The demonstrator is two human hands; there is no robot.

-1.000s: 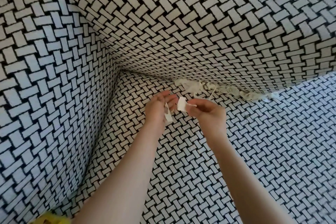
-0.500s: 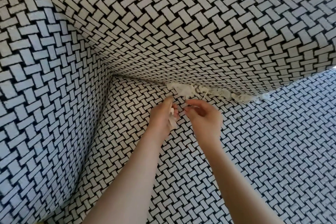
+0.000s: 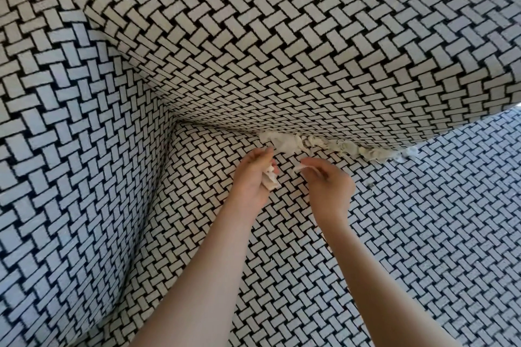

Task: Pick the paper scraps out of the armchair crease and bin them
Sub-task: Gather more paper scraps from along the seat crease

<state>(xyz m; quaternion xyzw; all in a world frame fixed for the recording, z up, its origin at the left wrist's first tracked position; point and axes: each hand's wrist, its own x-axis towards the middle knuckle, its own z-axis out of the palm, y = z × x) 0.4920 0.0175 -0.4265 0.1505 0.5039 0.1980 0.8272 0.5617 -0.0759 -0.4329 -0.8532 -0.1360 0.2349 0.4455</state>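
Note:
Several white paper scraps [image 3: 332,146] lie in a row along the crease between the armchair's backrest and its seat [image 3: 423,234]. My left hand [image 3: 252,177] grips a small bunch of scraps [image 3: 270,179] in its curled fingers, just below the left end of the row. My right hand [image 3: 328,184] pinches one thin scrap [image 3: 301,168] between thumb and fingertips, a little in front of the crease. No bin is in view.
The armchair is covered in black-and-white woven-pattern fabric. Its backrest [image 3: 282,51] overhangs the crease and its left armrest [image 3: 70,163] rises close beside my left arm. A tiny crumb [image 3: 370,185] lies on the seat to the right of my right hand.
My right hand passed its earlier scrap to the left hand, reached to the crease, and now pinches a new thin scrap. The left hand's bunch has grown.

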